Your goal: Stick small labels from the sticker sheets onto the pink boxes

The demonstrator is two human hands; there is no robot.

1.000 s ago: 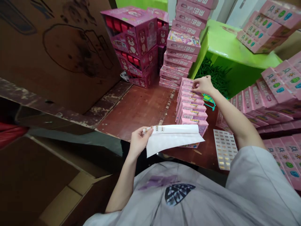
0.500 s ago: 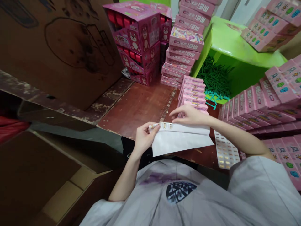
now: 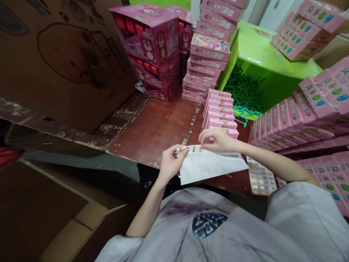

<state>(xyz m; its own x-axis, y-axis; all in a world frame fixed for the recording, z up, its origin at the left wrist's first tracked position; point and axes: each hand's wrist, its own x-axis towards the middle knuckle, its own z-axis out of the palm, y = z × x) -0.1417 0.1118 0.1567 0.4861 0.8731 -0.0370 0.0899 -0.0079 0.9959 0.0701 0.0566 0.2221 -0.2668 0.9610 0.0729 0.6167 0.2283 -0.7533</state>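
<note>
My left hand (image 3: 171, 162) is closed on the left end of a white sticker sheet (image 3: 209, 169), its thumb over the top edge. The sheet is folded back along the top, and small gold-printed oval stickers (image 3: 193, 149) show on that strip. My right hand (image 3: 215, 139) is closed, its thumb and fingertips pinched at a sticker (image 3: 200, 148) on the strip. The fingers partly cover that sticker, so I cannot see if it has lifted. A second sheet with gold stickers (image 3: 261, 177) lies on the table under my right forearm.
Small pink boxes (image 3: 219, 112) stand in a row behind my right hand. Taller pink stacks (image 3: 208, 54) and bear-printed display boxes (image 3: 158, 47) rise behind. A green bin (image 3: 272, 47) holds green sticks (image 3: 242, 89). More pink boxes (image 3: 289, 123) line the right; cardboard (image 3: 81, 72) stands left.
My right hand has come down from just above the sheet, and its fingers have closed at a sticker. My left hand keeps its hold. The view has shifted slightly.
</note>
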